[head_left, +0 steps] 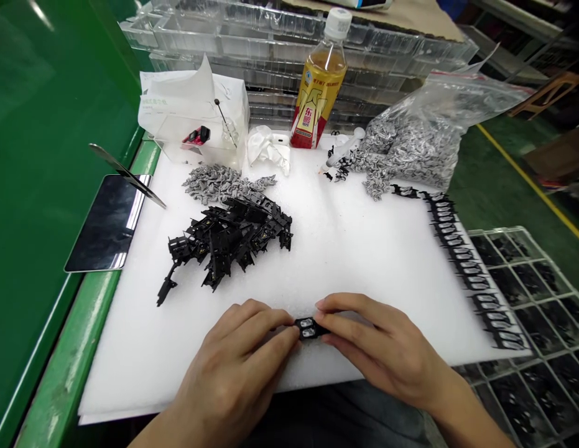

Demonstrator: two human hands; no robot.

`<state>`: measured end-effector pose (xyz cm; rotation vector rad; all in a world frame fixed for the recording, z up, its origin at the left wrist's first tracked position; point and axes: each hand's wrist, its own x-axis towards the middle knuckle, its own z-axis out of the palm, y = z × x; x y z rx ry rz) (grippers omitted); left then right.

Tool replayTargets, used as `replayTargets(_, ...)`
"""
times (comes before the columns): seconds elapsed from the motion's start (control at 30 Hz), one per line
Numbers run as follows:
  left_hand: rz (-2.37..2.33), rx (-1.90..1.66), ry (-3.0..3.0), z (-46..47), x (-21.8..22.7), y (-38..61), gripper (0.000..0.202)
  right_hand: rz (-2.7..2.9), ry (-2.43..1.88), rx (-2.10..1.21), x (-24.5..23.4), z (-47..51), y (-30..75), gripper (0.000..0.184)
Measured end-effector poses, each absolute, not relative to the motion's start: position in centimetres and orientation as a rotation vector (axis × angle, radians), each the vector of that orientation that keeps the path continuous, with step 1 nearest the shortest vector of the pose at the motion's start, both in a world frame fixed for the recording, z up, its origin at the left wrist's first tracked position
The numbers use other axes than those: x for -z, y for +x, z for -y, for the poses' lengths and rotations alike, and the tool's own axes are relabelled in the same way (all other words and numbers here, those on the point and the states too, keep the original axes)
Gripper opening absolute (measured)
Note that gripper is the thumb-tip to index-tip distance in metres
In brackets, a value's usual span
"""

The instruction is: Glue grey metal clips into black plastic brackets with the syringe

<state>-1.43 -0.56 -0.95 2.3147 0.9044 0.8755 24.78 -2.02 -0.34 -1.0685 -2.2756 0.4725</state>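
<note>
Both my hands work close together at the front of the white foam sheet (345,261). My left hand (233,367) and my right hand (382,342) pinch opposite ends of a small black plastic part (308,328), which has two silver inserts on top. Its ends are hidden by my fingertips. Behind my left hand lies a heap of similar black plastic parts (228,239), with a loose pile of small grey metal clips (219,183) beyond it. A long row of black parts with silver inserts (466,267) runs down the foam's right side.
A plastic bag of grey clips (424,137), a yellow-labelled bottle (319,81) and a clear acrylic box (191,118) stand at the back. Tweezers (125,174) rest on a tablet (107,224) at left. A gridded tray (527,292) lies at right.
</note>
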Motion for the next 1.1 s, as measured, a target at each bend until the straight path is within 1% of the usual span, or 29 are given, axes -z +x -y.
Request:
replayTargets(0.1,-0.886,-0.819,2.387,0.7,1.1,-1.5,0.034,2.326,-1.055,-0.450,0.4,2.1,24.9,0.040)
replayTargets(0.27,-0.839,-0.773,2.468,0.5,1.0,-1.4,0.033,2.370,-1.031,-0.409,0.6,2.1,24.9,0.044)
replayTargets(0.5,-0.811,-0.806,2.537,0.7,0.6,-1.2,0.030,2.390,-1.007,-0.368,0.3,2.0,24.7,0.039)
replayTargets(0.7,-0.798,-0.804,2.617,0.7,0.1,-1.1,0.026,2.412,-0.964,-0.386,0.3,1.9,24.7,0.039)
replayTargets(1.1,-0.796,-0.818,2.654,0.7,0.0,-1.2,0.030,2.372,-0.950,-0.426,0.2,1.9,24.5,0.036)
